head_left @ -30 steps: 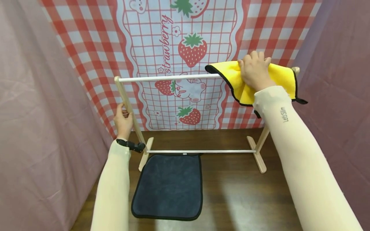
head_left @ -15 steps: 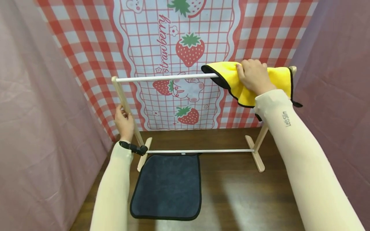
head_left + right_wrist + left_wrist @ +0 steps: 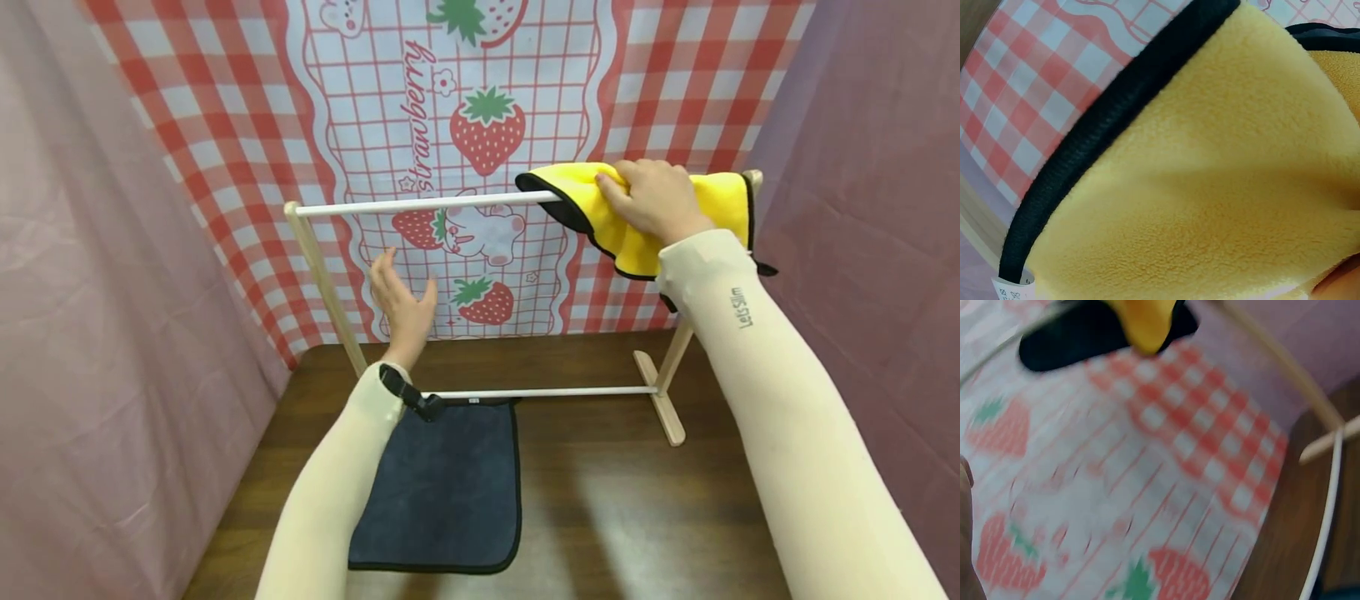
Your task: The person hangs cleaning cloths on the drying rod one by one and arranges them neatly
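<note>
A yellow towel with black edging (image 3: pixel 720 204) hangs over the right end of the white top rail (image 3: pixel 420 204) of a wooden rack. My right hand (image 3: pixel 660 196) grips the towel from above, gathering folds in it. The towel's dark underside shows at its left edge. In the right wrist view, the fleecy yellow towel (image 3: pixel 1191 156) fills most of the picture, a white label (image 3: pixel 1015 289) at its corner. My left hand (image 3: pixel 405 304) is in the air between the rack's left post (image 3: pixel 326 283) and the towel, fingers spread and holding nothing.
A dark grey cloth with black edging (image 3: pixel 450 492) lies flat on the brown wooden table (image 3: pixel 600 517), partly behind my left forearm. The rack's lower rail (image 3: pixel 555 392) runs just beyond it. A strawberry-print checked cloth (image 3: pixel 487 133) hangs behind; pink curtains (image 3: pixel 112 333) flank both sides.
My left hand has left the rack's left post and moved right, its fingers spreading. My right hand stays on the towel, slightly lower than a second ago. The view has shifted a little.
</note>
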`<state>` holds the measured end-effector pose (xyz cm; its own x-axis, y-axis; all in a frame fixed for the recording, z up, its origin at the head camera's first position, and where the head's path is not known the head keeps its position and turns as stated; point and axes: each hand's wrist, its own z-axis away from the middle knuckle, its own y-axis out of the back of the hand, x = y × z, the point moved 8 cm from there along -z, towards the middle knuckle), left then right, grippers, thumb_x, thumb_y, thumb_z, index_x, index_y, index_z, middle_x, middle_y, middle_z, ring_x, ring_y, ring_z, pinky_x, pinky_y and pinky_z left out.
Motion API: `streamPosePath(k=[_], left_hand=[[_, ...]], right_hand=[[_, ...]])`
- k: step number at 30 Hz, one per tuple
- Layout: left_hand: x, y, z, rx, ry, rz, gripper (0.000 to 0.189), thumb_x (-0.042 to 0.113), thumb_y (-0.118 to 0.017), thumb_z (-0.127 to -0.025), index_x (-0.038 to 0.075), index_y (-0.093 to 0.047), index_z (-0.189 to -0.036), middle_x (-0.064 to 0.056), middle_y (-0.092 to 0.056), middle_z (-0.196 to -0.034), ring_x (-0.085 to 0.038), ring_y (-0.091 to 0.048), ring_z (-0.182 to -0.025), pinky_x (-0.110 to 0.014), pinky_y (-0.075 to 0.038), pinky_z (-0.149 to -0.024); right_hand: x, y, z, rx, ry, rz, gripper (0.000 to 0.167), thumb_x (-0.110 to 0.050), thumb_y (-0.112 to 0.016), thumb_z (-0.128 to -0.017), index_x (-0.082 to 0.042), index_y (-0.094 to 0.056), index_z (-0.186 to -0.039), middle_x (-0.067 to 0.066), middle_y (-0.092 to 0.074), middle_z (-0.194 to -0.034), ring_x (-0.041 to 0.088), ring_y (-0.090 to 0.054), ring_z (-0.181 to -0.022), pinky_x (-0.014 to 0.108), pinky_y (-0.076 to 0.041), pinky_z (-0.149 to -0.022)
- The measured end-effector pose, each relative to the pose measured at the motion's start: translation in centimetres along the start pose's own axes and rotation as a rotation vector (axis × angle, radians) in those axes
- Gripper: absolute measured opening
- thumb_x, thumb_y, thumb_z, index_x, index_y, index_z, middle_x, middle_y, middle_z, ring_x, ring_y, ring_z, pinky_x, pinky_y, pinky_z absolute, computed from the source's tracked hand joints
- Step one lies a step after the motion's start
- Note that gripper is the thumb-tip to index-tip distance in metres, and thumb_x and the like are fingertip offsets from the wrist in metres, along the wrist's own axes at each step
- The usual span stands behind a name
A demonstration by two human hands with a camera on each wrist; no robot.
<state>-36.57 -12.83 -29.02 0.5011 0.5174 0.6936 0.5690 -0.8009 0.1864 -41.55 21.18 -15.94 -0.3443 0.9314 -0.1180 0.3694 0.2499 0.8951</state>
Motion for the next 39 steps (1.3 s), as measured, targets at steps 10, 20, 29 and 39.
streamPosePath(k=[10,20,29,39], left_hand=[[9.0,-9.7,1.1,-0.417,-0.023,0.195,0.049,0.012,-0.068,-0.092,0.001,-0.05,-0.136,-0.014,-0.051,-0.136,-0.027,-0.042,-0.129,-0.031,-0.032,-0.111],[12.9,-15.0,2.1,-0.49,0.139,0.35,0.047,0.014,-0.066,-0.096,0.005,-0.051,-0.139,-0.008,-0.058,-0.138,-0.019,-0.05,-0.13,-0.028,-0.041,-0.107],[13.8,-16.2,1.1,-0.395,0.306,0.493,0.045,0.01,-0.066,-0.096,0.003,-0.052,-0.138,-0.011,-0.065,-0.123,-0.016,-0.062,-0.111,-0.019,-0.051,-0.087],[15.1,-16.6,0.8,-0.279,0.317,0.603,0.036,-0.006,-0.071,-0.087,-0.006,-0.057,-0.121,-0.024,-0.068,-0.1,-0.021,-0.065,-0.084,-0.016,-0.051,-0.07]], right_hand=[[0.0,0.1,0.3,0.004,-0.005,0.021,0.055,-0.045,-0.029,-0.105,0.0,-0.057,-0.12,0.024,-0.059,-0.106,0.043,-0.049,-0.099,0.06,-0.038,-0.088],[-0.1,0.0,0.5,0.006,-0.021,0.0,0.057,-0.041,-0.028,-0.105,0.0,-0.057,-0.131,0.025,-0.06,-0.117,0.044,-0.049,-0.103,0.062,-0.036,-0.093],[0.0,0.0,0.4,0.018,-0.02,0.021,0.058,-0.041,-0.027,-0.105,0.0,-0.055,-0.135,0.027,-0.059,-0.126,0.046,-0.05,-0.107,0.064,-0.036,-0.094],[0.2,-0.1,0.3,-0.005,-0.048,0.002,0.062,-0.043,-0.023,-0.106,-0.001,-0.048,-0.144,0.028,-0.055,-0.131,0.048,-0.047,-0.115,0.065,-0.034,-0.097]])
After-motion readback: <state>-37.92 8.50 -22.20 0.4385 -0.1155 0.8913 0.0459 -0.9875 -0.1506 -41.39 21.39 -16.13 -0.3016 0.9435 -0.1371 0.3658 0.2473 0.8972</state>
